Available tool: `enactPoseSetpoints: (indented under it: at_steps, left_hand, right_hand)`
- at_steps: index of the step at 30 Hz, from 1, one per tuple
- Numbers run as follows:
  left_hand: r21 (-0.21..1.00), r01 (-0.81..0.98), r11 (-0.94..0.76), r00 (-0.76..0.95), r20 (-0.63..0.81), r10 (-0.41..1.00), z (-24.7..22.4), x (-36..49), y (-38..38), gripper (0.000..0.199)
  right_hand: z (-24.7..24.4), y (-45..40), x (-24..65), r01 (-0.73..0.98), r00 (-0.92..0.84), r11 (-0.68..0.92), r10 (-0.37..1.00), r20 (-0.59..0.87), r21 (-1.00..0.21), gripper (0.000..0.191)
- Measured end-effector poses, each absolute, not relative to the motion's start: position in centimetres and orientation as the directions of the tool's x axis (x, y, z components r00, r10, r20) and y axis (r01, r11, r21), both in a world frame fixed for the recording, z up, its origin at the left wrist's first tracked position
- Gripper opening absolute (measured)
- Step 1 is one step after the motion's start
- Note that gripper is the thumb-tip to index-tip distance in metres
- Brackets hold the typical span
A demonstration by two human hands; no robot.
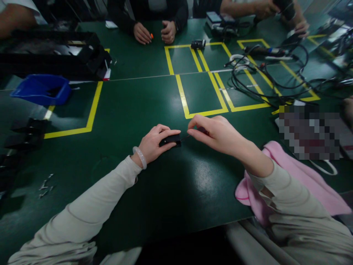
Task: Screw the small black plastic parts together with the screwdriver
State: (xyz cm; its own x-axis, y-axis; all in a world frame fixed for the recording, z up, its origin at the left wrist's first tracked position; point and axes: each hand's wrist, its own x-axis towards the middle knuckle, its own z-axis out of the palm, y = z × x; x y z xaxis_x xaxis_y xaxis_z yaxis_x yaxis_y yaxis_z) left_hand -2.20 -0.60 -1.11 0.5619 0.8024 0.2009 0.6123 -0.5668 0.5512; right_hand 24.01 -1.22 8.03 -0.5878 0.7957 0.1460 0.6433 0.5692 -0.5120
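Green tabletop bears a black block in left hand's grip; right hand pinches a thin piece.

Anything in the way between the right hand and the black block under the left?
Nothing visible blocks it. Only a thin dark rod, pinched in the right hand, spans the gap toward the black block that the left hand holds; tip contact is too small to tell.
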Motion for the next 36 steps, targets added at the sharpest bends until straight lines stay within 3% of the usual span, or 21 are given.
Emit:
enactPoseSetpoints:
  at_steps: [36]
  left_hand:
    - [0.552,0.605,-0.574,0.566,0.21,0.797,-1.21,-2.23,-0.6,0.041]
  right_hand:
    - [7.82,-1.16,24.15,0.655,-0.572,0.553,0.808,0.141,-0.515,0.017]
